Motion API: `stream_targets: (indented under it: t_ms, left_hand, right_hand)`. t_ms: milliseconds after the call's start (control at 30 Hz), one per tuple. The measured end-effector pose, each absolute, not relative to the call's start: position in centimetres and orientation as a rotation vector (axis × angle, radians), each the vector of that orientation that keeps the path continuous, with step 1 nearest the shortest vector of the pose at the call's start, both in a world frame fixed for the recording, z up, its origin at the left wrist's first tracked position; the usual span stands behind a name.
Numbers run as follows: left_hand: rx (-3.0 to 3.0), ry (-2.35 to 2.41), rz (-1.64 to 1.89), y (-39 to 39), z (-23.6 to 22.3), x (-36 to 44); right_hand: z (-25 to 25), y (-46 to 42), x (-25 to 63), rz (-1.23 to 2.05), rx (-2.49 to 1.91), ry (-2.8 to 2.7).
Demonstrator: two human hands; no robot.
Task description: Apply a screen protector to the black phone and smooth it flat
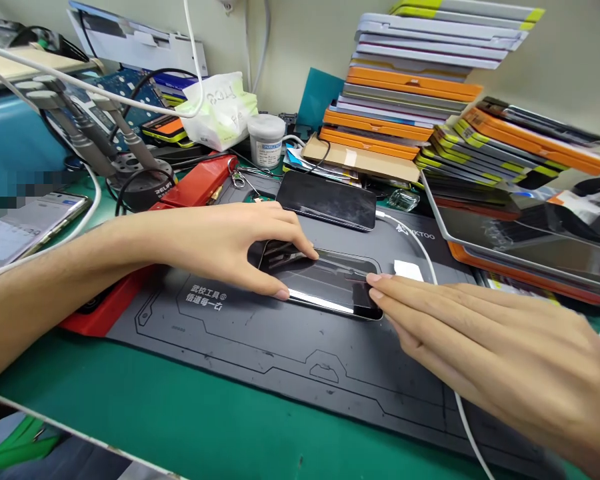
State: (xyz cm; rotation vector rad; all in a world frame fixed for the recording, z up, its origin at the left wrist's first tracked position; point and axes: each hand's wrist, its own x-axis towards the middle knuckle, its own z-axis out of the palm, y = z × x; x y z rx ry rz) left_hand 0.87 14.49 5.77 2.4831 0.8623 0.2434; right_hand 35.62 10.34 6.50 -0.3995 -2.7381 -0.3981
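Observation:
A black smartphone point(330, 283) lies face up on the dark grey work mat point(260, 360), its glossy screen showing bright reflections. My left hand point(225, 243) spans its left part, with the thumb at the near edge and the index finger by the far side, gripping it. My right hand point(485, 333) reaches in from the right with fingers straight and side by side; their tips rest on the phone's right end. Its thumb is mostly hidden. Just beyond lies a second dark phone point(327, 200) with a white cable point(420, 243) plugged into its right end.
A red tool point(190, 187) lies along the mat's left side. Behind stand a white tub point(267, 141), a tissue pack point(220, 110) and a tall stack of orange and grey cases point(380, 133). A tablet point(525, 233) lies at right. A lit phone point(25, 227) is far left.

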Motion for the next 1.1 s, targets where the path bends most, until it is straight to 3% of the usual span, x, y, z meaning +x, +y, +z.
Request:
stream_targets:
  t_ms: [167, 333, 500, 767, 933, 1100]
  left_hand:
    - [2.497, 0.889, 0.247, 14.4, 5.9, 0.8]
    - [2.488, 0.969, 0.214, 14.3, 5.8, 0.6]
    - [2.469, 1.007, 0.215, 14.3, 5.6, 0.7]
    - [2.527, 0.986, 0.231, 14.2, 5.7, 1.1]
    - [2.552, 0.957, 0.258, 14.4, 5.3, 1.1]
    - [2.546, 0.946, 0.260, 14.4, 5.2, 0.9]
  right_hand:
    - [6.6, 11.0, 35.5, -0.240, -0.728, -2.715]
    - [6.1, 11.3, 35.3, 0.142, -1.167, -2.637]
    - [5.7, 11.2, 35.1, 0.432, -1.327, -2.554]
    - [7.2, 12.6, 37.1, 0.459, -1.500, -2.486]
    - [6.6, 14.0, 38.3, 0.414, -1.314, -2.622]
    - [5.8, 14.1, 38.2, 0.046, -1.317, -2.577]
